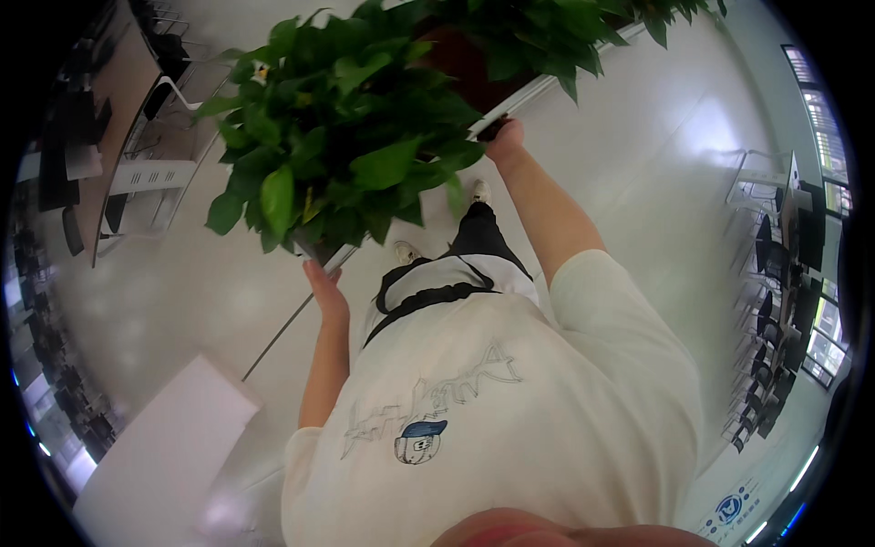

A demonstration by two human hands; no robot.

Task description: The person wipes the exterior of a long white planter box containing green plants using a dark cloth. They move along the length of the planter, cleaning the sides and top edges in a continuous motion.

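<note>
A long planter with a white rim (538,88) stands in front of me at the top of the view. Bushy green leafy plants (351,132) spill over its near end, and more foliage (538,36) grows farther along. Between the two clumps a dark reddish-brown surface (463,66) shows. My left hand (326,284) grips the near left corner, its fingertips partly under the leaves. At the near right corner, my right hand (506,139) is closed round the edge, with most of its fingers hidden behind it.
Below the planter are my shoes (481,190) on the pale, shiny floor (629,137). A wooden-topped table (123,118) with chairs is at the left, and a white box-like block (173,447) at lower left. Rows of dark chairs (770,273) line the windowed right wall.
</note>
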